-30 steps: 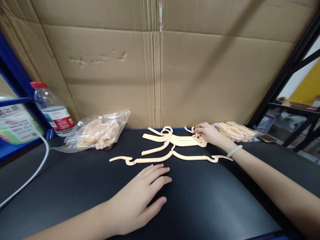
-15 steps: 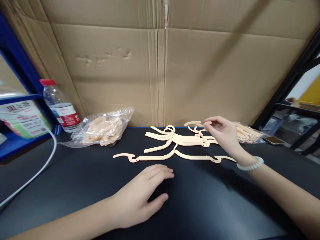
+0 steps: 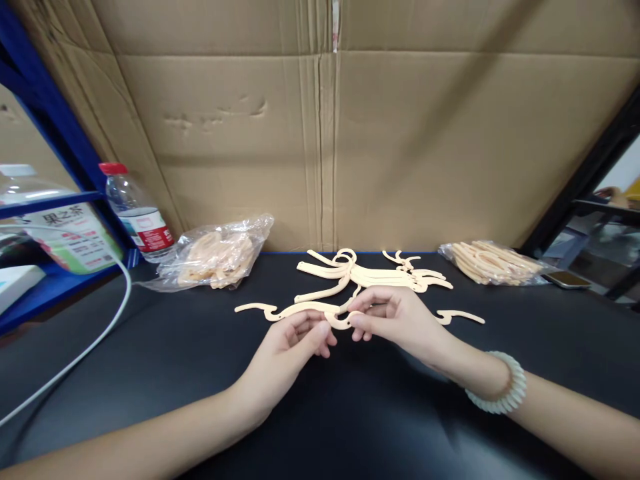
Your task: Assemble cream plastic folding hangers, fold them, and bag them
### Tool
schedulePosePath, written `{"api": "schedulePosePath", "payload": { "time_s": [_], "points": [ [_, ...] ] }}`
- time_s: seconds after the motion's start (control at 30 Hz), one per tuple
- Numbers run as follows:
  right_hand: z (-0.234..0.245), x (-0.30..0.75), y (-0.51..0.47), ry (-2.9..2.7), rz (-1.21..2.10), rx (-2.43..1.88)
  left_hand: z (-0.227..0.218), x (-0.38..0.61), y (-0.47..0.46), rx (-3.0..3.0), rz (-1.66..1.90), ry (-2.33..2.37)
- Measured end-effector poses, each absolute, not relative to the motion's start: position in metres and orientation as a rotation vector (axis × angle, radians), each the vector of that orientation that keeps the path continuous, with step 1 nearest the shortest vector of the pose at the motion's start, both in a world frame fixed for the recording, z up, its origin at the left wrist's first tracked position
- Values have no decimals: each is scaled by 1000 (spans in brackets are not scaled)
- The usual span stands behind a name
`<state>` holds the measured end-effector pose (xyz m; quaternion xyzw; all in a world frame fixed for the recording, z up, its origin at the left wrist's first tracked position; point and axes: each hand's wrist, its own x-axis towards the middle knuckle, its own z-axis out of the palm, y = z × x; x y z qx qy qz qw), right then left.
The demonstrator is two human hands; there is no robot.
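A cream hooked piece [image 3: 340, 324] is held in the air just above the counter [image 3: 320, 427], between the two hands. By the left hand [image 3: 295, 340], on its 8 to 9 o'clock side, the piece is pinched between thumb and bent fingers; by the right hand [image 3: 395, 323], at 3 o'clock, it is held in an equally closed grip. Both ends of the curve seem to be steadied so that it can be turned or aligned precisely. How far it extends behind the left fingers cannot be told.

From 11 to 2 o'clock, loose cream parts [image 3: 385, 277] are spread, many laid side by side, probably so that each can be reached easily. Separate hooked ends show at 9 to 10 o'clock [image 3: 253, 307] and at 3 o'clock [image 3: 463, 315].

Similar parts are kept in a clear bag [image 3: 215, 257] at 10 o'clock and another bag [image 3: 493, 261] at 2 o'clock, apparently pushed aside to leave working room. Beyond the latter a phone [image 3: 567, 279] is laid flat.

Farther out at 10 o'clock, a red-capped bottle [image 3: 150, 230] bears a red-and-white label, its print too small to be read. Beside it, on the large container [image 3: 75, 243], what looks like "果之茶" is printed in dark characters.
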<state>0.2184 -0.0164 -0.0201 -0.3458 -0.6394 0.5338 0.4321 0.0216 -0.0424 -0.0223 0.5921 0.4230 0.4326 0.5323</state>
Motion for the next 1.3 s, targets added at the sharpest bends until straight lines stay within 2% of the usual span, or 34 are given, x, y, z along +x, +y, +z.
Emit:
{"api": "schedulePosePath", "payload": {
  "time_s": [0.2,0.27,0.33,0.47,0.57,0.87,1.3],
  "points": [
    [-17,213,-17,-1693,1288,-791,-24,23,-44,1412,1061,1020],
    [-15,220,-11,-1767,1184,-787,-26,22,-44,1369,1085,1013],
    [-15,236,2,-1849,941,-857,-27,20,-44,1320,1109,997],
    [-19,283,35,-2054,196,-1126,-28,18,-43,1251,1124,933],
    [-27,305,51,-2231,14,-1208,-28,17,-43,1236,1123,909],
    [-42,297,57,-2359,-78,-1173,-28,12,-43,1267,1149,1006],
    [-20,310,42,-2177,150,-1161,-6,3,-35,1220,1368,945]
  ]
}}
